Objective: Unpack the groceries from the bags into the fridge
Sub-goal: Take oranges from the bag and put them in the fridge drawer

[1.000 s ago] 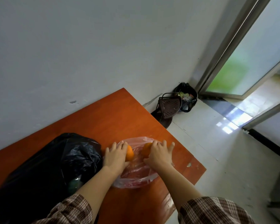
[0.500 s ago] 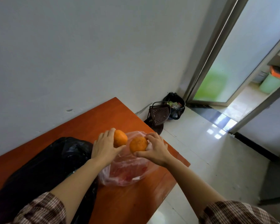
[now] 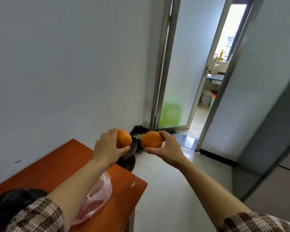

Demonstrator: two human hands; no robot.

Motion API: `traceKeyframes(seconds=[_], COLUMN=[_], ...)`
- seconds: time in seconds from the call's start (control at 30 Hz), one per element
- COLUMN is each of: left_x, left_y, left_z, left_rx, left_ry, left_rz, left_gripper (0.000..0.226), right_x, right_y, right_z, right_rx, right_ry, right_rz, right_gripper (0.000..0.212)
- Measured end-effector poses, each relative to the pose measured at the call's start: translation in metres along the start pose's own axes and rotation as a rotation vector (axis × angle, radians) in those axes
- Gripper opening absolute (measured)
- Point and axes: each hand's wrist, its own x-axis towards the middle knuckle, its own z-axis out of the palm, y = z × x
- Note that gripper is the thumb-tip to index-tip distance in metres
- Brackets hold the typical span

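My left hand (image 3: 106,148) grips one orange (image 3: 123,138), held up past the far corner of the table. Beside it, my right hand (image 3: 168,147) grips a second orange (image 3: 151,139) over the floor. The two fruits are a little apart at the same height. Below my left forearm a clear pinkish plastic bag (image 3: 97,196) lies slack on the orange-brown table (image 3: 60,166). A black plastic bag (image 3: 10,201) sits at the table's near left, partly hidden by my sleeve. No fridge is in view.
A white wall runs along the table's far side. On the floor past the table corner stand a dark dustpan (image 3: 129,158) and a black bin bag with waste (image 3: 139,131). A glass door (image 3: 176,77) stands ajar onto a lit room; a grey panel (image 3: 274,114) is at right.
Both hands have lifted the oranges out of the clear bag and carried them up and away from the table. The view has swung up and right toward the doorway.
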Motion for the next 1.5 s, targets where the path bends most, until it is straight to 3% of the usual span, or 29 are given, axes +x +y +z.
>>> traceKeyframes(seconds=[0.17,0.3,0.5,0.77,1.03,1.2,1.37,1.5], left_x=[-0.014,-0.049,-0.092,-0.111,-0.061,0.008,0.073,0.124], left_y=[0.155,0.295,0.487,0.686,0.856,0.958,1.043,1.097], left_z=[0.02,0.044,0.085,0.13,0.186,0.221,0.248,0.268], left_rx=[-0.147,-0.297,-0.38,-0.382,-0.367,-0.394,-0.571,-0.714], left_ry=[0.088,0.119,0.083,0.093,0.228,0.263,0.102,-0.025], left_rz=[0.194,0.324,0.565,0.83,1.019,0.995,0.817,0.66], left_gripper=[0.073,0.077,0.072,0.071,0.067,0.069,0.062,0.064], right_x=[-0.054,-0.115,-0.214,-0.291,-0.271,-0.209,-0.14,-0.078], right_y=[0.048,0.095,0.157,0.23,0.318,0.371,0.418,0.451], right_z=[-0.157,-0.281,-0.446,-0.6,-0.735,-0.825,-0.9,-0.956], right_rx=[-0.26,-0.487,-0.725,-0.879,-1.026,-1.036,-1.019,-0.832], right_ry=[0.217,0.296,0.432,0.633,0.731,0.772,0.769,0.775], right_rz=[-0.055,-0.081,0.032,0.239,0.279,0.264,0.244,0.249], right_gripper=[0.069,0.069,0.069,0.071,0.064,0.063,0.064,0.064])
